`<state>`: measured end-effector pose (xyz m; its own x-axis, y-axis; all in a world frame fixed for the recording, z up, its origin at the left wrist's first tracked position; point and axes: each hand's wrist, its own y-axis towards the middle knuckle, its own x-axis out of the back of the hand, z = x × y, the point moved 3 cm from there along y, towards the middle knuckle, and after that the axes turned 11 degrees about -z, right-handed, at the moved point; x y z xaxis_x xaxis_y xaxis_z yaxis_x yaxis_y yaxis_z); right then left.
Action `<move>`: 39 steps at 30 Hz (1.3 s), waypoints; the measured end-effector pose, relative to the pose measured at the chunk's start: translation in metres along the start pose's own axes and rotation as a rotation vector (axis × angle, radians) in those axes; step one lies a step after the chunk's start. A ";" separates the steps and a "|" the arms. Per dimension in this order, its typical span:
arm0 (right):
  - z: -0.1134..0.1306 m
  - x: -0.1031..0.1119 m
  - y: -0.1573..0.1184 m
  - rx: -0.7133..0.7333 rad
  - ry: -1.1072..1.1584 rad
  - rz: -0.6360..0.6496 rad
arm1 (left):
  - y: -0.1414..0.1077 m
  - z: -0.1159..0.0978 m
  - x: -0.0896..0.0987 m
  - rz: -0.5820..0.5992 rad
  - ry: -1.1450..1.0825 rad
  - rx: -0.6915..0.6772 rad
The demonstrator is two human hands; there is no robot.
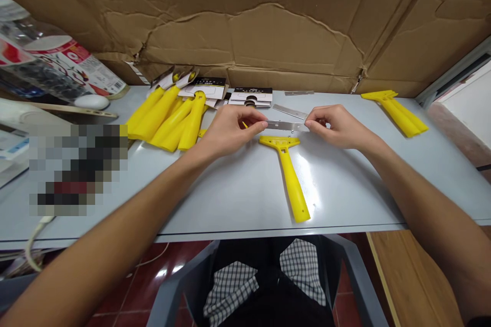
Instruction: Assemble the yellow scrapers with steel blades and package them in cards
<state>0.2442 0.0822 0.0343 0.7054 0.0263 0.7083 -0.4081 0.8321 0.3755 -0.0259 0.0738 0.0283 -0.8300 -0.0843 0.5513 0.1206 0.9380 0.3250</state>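
Bare forearms point(115, 235) reaching over grey table point(230, 204), left hand point(235, 127) and right hand point(337, 125) pinching opposite ends of metal strip point(284, 126), yellow scraper point(293, 184) lying just nearer the body.

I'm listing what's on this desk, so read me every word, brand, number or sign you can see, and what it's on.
Nothing can be quoted with certainty.
Bottle labels: red and dark lettering, too blurred to read.
Black-and-white cards: white print, too small to read.
Held metal strip: no print can be made out.
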 end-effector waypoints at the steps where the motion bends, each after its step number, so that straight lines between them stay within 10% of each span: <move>1: 0.000 0.000 0.000 0.001 -0.005 0.001 | 0.000 0.000 0.000 0.007 0.002 0.002; 18: 0.000 -0.002 0.000 -0.004 -0.034 0.010 | 0.001 0.002 -0.001 0.040 0.025 0.022; 28: -0.002 -0.011 -0.001 -0.050 -0.172 0.087 | 0.000 0.007 -0.002 0.258 0.267 0.002; 39: -0.005 -0.016 -0.002 -0.117 -0.060 0.151 | -0.001 0.015 0.000 0.315 -0.018 0.153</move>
<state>0.2365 0.0831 0.0196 0.6039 0.1257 0.7871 -0.4339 0.8802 0.1923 -0.0343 0.0775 0.0165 -0.7746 0.2219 0.5923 0.2905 0.9566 0.0214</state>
